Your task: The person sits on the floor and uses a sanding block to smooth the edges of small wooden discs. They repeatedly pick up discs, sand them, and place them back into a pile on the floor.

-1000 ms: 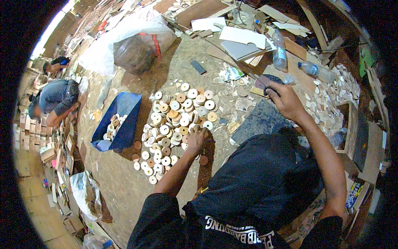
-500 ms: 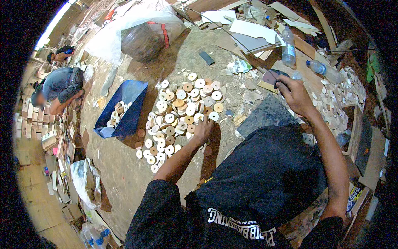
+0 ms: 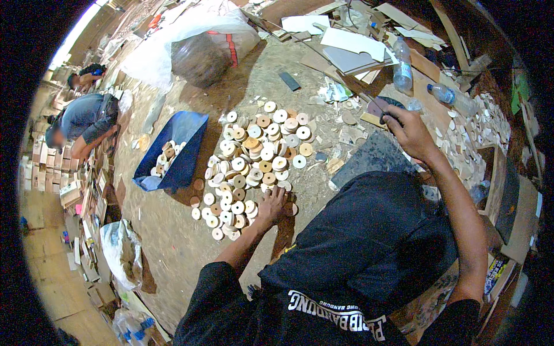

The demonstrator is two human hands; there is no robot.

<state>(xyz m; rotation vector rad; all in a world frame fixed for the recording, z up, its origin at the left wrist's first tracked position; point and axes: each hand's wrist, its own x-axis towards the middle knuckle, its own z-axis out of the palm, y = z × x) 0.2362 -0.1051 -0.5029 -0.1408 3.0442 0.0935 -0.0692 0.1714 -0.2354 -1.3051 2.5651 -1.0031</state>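
Note:
A heap of small round wooden discs (image 3: 266, 153), each with a centre hole, covers the ground before me, in pale and brown tones. At its near edge my left hand (image 3: 271, 209) rests with fingers stretched out over the discs; a brown disc (image 3: 290, 209) lies right beside it. Further right, my right hand (image 3: 408, 132) is closed at a dark, round, flat thing (image 3: 377, 107) with a brownish face. Its exact kind is hard to make out. A short wooden strip (image 3: 372, 120) lies just below that thing.
A blue bin (image 3: 190, 130) with several discs stands left of the heap. Beyond are a big clear plastic bag (image 3: 199, 60), white board offcuts (image 3: 352, 43) and plastic bottles (image 3: 402, 72). Wood scraps (image 3: 490, 124) lie at right. Another person (image 3: 86, 118) bends over at far left.
My left hand has moved down and slightly left, from the middle right of the heap to its near edge. The right hand stays in nearly the same place.

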